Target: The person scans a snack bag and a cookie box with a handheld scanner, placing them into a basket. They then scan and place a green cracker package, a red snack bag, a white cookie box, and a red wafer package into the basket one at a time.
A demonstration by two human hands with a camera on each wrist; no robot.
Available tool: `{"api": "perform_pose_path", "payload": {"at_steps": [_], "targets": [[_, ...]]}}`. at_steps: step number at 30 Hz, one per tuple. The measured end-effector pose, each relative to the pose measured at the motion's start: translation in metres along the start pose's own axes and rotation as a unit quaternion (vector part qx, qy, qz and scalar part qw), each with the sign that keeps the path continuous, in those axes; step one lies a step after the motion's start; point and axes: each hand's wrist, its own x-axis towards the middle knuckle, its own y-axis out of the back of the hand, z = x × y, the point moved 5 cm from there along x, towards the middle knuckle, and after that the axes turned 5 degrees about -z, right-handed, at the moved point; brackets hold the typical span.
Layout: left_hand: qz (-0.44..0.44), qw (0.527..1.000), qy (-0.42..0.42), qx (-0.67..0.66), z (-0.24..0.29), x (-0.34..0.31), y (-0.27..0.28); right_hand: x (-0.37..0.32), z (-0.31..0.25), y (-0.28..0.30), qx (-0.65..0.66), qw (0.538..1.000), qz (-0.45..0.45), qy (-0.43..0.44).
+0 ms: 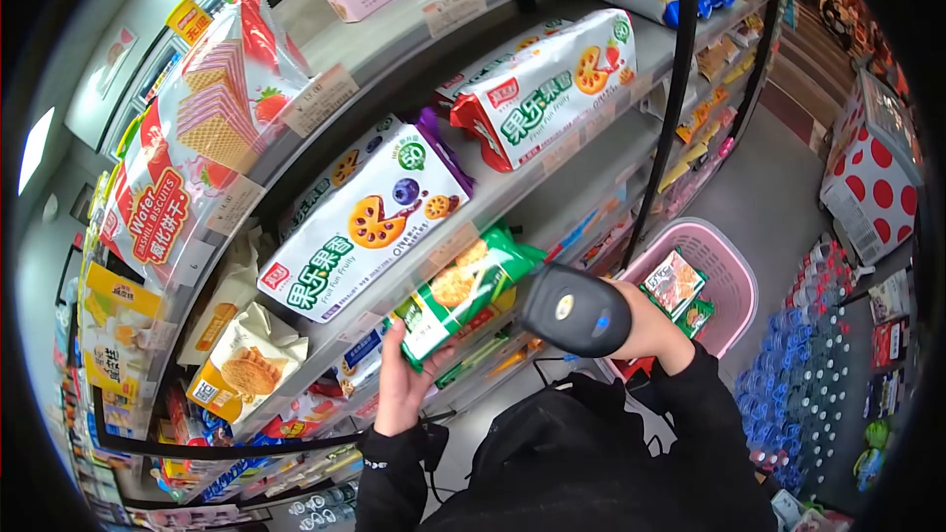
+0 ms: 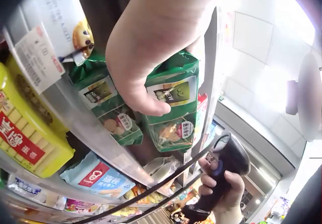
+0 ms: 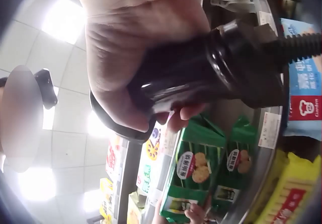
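My left hand (image 1: 399,384) holds a green biscuit packet (image 1: 463,291) in front of the shelf, its thumb lying across the wrapper in the left wrist view. A second green packet (image 2: 111,105) sits beside it, on the shelf. A black handheld barcode scanner (image 1: 576,310) is gripped in my right hand (image 1: 655,330), its head close to the held packet in the head view. From the right wrist, fingers wrap round the scanner's handle (image 3: 186,75), and a coiled cable (image 3: 297,48) leaves its end.
White fruit biscuit packs (image 1: 370,222) line the shelf above, behind a clear price strip. A pink basket (image 1: 734,266) with several packs stands on the floor to the right. Bundled bottles (image 1: 798,384) and a red-dotted box (image 1: 872,177) stand beyond. A black shelf post (image 1: 670,89) rises nearby.
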Motion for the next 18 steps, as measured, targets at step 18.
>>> {"api": "perform_pose_path", "payload": {"at_steps": [18], "targets": [[0.030, 0.967, -0.034, 0.249, 0.036, 0.043, 0.045, 0.048, 0.037, -0.058, -0.142, 0.977, -0.149, 0.055]]}}
